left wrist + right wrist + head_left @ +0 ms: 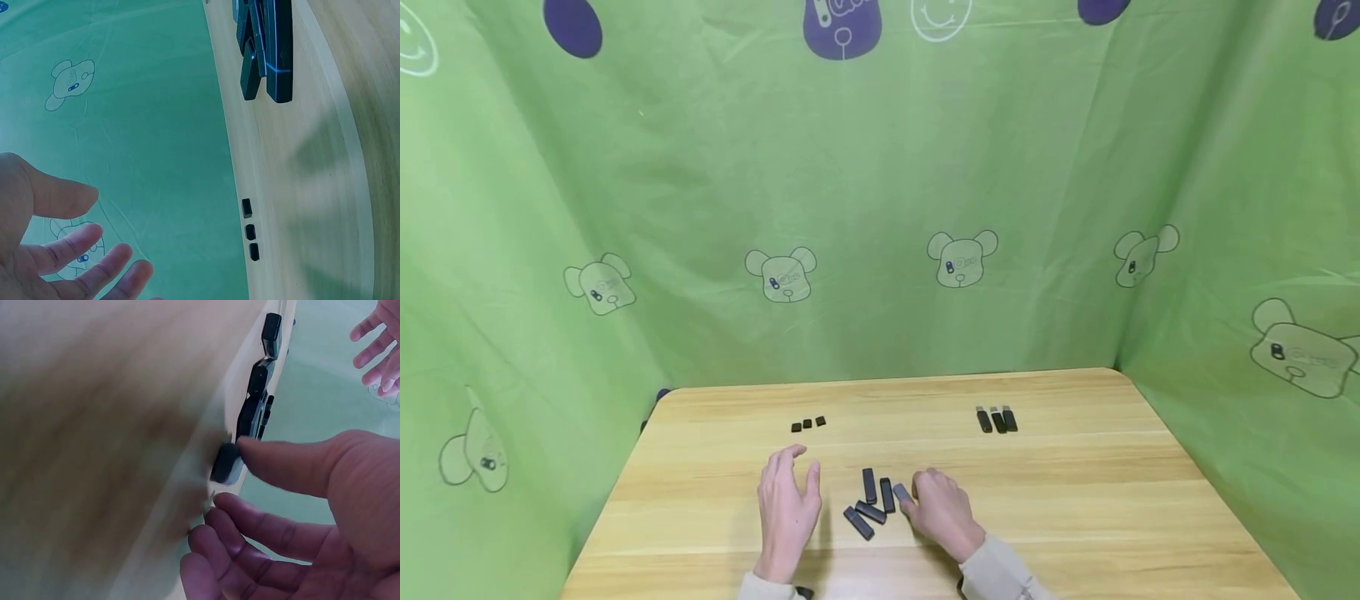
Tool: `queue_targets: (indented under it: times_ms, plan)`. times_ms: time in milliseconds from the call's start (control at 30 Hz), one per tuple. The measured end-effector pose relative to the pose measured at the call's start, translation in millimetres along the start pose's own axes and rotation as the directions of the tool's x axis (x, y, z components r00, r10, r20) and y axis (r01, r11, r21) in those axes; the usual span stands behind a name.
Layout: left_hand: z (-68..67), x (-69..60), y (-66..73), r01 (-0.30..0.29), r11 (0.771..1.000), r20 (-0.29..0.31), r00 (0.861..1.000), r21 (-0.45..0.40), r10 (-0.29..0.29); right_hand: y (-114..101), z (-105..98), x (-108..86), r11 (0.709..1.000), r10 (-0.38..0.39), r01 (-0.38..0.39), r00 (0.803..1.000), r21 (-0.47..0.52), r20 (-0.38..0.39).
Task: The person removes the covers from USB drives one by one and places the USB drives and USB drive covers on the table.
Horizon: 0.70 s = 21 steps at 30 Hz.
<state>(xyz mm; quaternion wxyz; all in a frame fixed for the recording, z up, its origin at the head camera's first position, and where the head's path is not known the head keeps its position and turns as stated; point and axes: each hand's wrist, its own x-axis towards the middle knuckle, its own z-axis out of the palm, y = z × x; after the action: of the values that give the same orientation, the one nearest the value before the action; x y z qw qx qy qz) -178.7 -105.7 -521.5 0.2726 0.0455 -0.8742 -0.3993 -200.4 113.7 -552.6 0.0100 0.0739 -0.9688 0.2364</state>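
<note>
My right hand (942, 510) is low over the table beside a dark grey USB stick (902, 492). In the right wrist view the thumb is at that stick (225, 464), seemingly touching it, while bent fingers (275, 531) stay a little apart from it. Several more dark USB sticks (870, 512) lie loosely grouped between the hands, some touching or overlapping. My left hand (787, 510) hovers left of this group, thumb and fingers spread and holding nothing; the left wrist view shows its bare palm and fingers (69, 250).
Three small black caps (807, 423) sit in a row at the back left of the wooden table (1075, 500). At the back right, three black USB sticks (997, 419) lie side by side, metal plugs bare. A green patterned curtain (880, 167) surrounds the back and sides.
</note>
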Motion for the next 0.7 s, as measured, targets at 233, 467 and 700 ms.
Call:
queue_targets:
  times_ms: [233, 467, 700]
  plan:
    - [-1.9, -1.1, -0.8, 0.005, 1.0, -0.001, 1.0, -0.002, -0.005, -3.6, -0.4, 0.2, 0.997, 0.077, -0.079, 0.995, 0.023, 0.06]
    - [-2.0, -3.1, -0.4, 0.024, 1.0, 0.01, 1.0, -0.012, -0.024, -3.7, -2.9, -2.5, 0.99, 0.112, -0.122, 0.985, 0.067, 0.131]
    - [-1.1, -3.3, 1.1, 0.017, 1.0, -0.004, 1.0, -0.016, -0.017, 2.7, -7.3, -3.4, 0.98, 0.074, -0.107, 0.98, 0.171, 0.186]
